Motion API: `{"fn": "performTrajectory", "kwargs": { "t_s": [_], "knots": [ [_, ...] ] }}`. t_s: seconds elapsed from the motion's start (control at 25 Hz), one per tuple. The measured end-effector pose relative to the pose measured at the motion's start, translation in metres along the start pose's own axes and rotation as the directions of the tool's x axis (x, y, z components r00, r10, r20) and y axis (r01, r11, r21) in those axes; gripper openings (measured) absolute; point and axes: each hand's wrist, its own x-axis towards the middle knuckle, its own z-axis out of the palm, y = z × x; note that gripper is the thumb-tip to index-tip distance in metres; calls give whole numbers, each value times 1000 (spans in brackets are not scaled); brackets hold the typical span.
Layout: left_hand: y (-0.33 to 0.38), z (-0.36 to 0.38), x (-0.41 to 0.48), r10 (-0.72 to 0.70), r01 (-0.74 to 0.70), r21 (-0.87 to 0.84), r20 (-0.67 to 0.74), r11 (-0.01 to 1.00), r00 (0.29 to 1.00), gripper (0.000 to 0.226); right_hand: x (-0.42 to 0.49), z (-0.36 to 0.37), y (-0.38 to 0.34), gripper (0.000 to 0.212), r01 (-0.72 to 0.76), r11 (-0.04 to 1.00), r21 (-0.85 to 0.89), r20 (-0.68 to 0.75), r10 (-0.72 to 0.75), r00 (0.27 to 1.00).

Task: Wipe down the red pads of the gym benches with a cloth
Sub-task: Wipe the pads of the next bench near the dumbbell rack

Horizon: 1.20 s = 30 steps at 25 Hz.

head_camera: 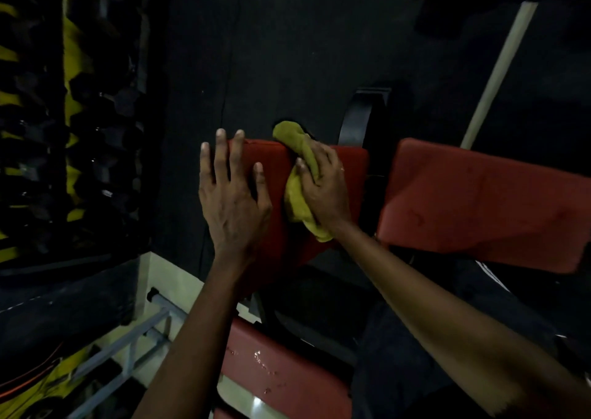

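My left hand [233, 201] lay flat on the smooth red vinyl pad [353, 166], fingers [220, 155] spread wide. My right hand [323, 188] gripped a crumpled mustard-yellow cloth [295, 199], soft and bunched, pressing it against the pad near its far edge. A second rectangular red pad [479, 204] sat right; a scuffed one [281, 370] lay nearer.

Gym, dimly lit. Dark dumbbells [105, 105] sit in rows on a yellow rack [72, 63] at left. Black rubber floor mats [319, 51], seams visible. Three red vinyl bench pads on dark metal frames: centre pad [356, 163], right pad [479, 201], near pad [281, 370], its surface scuffed.
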Motion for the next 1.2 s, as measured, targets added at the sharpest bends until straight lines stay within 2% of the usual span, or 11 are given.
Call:
{"fn": "performTrajectory", "kwargs": {
  "t_s": [0.08,0.16,0.28,0.4,0.48,0.56,0.64,0.72,0.8,1.04,1.2],
  "knots": [
    [0,0,-1,-3,3,5,-1,1000,1000,55,-2,1,22,47,-84,996,-22,-45,83,995],
    [1,1,-1,-1,2,15,-4,1000,1000,55,6,2,38,52,-298,954,-18,-108,295,949],
    [1,1,-3,-8,8,21,-16,1000,1000,54,-15,6,17,58,-437,898,46,-60,439,896],
    [-1,3,-5,-2,2,16,-16,1000,1000,54,-89,14,-26,77,-306,951,30,66,304,950],
    [-1,2,-5,0,0,-9,-19,1000,1000,55,-134,21,-32,79,-171,985,-18,105,172,979],
    [-3,-4,-5,24,-24,-80,-7,997,1000,57,-144,24,-17,73,-107,991,-75,80,113,990],
    [-12,-10,-13,75,-72,-145,12,987,997,61,-132,25,13,65,-177,980,-92,34,181,983],
    [-28,-14,-40,97,-84,-160,78,984,992,67,-115,19,30,55,-414,910,-29,1,414,910],
    [-43,-15,-79,72,-55,-136,124,989,990,71,-114,18,25,46,-527,848,63,-11,528,849],
    [-66,-11,-104,138,-115,-211,95,971,986,68,-192,44,-10,51,-217,976,3,8,217,976],
    [-76,-7,-105,204,-178,-297,57,938,977,67,-169,39,7,50,-366,928,67,-68,370,927]
  ]
}}
